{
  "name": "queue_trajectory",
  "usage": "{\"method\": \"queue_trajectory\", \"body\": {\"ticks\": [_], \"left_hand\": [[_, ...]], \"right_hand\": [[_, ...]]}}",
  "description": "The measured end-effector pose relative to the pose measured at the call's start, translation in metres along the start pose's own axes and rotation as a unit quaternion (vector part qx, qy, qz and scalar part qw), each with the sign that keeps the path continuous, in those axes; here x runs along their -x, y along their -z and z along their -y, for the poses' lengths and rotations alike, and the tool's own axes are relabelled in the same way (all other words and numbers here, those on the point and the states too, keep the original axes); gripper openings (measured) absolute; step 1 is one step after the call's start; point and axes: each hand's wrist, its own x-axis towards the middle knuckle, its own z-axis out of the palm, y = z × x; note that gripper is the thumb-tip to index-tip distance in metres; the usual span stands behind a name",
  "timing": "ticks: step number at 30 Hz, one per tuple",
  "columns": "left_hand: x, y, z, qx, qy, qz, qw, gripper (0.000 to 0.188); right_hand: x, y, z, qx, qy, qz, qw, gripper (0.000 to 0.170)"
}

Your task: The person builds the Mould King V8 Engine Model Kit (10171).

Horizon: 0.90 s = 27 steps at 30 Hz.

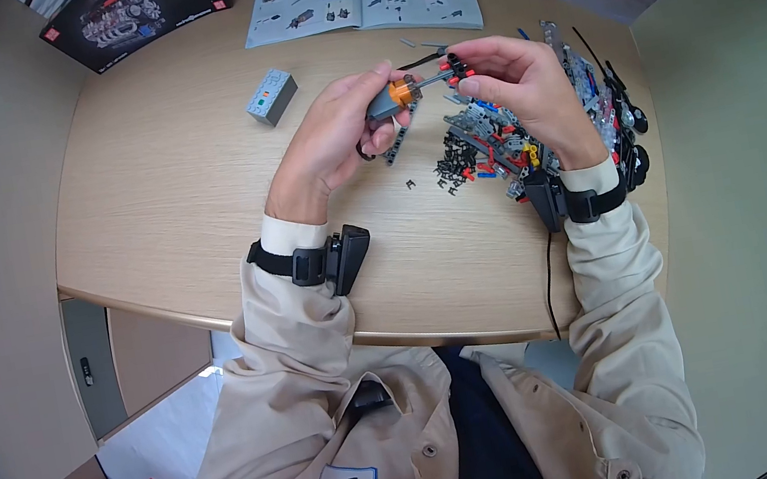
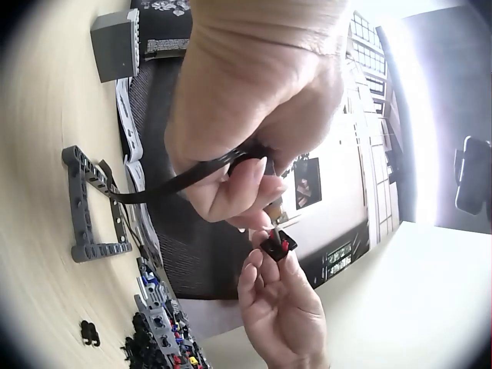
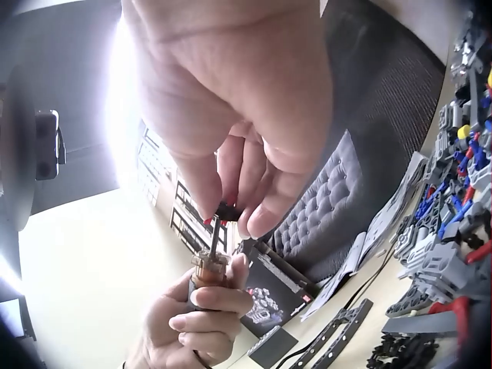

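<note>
My left hand [image 1: 337, 133] grips a grey motor with an orange end [image 1: 401, 92], from which a thin grey axle [image 1: 434, 80] points right. At the axle's far end, my right hand [image 1: 530, 93] pinches a small black piece with red pins [image 1: 457, 70]. In the right wrist view the axle [image 3: 214, 238] runs from the orange end [image 3: 209, 267] up to the black piece [image 3: 228, 211]. A black cable [image 2: 173, 184] leaves the left hand [image 2: 254, 115] in the left wrist view. Fingers hide part of the motor and the black piece.
A grey battery box [image 1: 272, 97] stands left of the hands. Behind lie an open instruction booklet [image 1: 362, 6] and a box with an engine picture [image 1: 133, 17]. Loose pieces [image 1: 499, 144] pile up at the right; a dark grey frame [image 2: 80, 204] lies beneath the hands.
</note>
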Motion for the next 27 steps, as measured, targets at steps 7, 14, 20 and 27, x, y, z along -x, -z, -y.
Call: {"method": "queue_trajectory", "body": {"ticks": [7, 14, 20, 27], "left_hand": [[-0.002, 0.001, 0.002, 0.029, 0.021, -0.009, 0.999, 0.041], [-0.005, -0.003, 0.008, 0.041, 0.035, -0.014, 0.998, 0.037], [-0.005, -0.005, 0.009, 0.033, 0.032, -0.012, 0.999, 0.037], [-0.006, -0.002, 0.013, 0.027, 0.027, 0.014, 0.999, 0.038]], "right_hand": [[0.004, -0.010, 0.006, 0.028, 0.018, -0.009, 0.999, 0.033], [0.006, -0.026, 0.003, 0.092, 0.058, -0.021, 0.994, 0.028], [0.006, -0.025, 0.005, 0.093, 0.071, -0.018, 0.993, 0.026], [0.008, -0.028, 0.006, 0.136, 0.094, -0.028, 0.986, 0.027]]}}
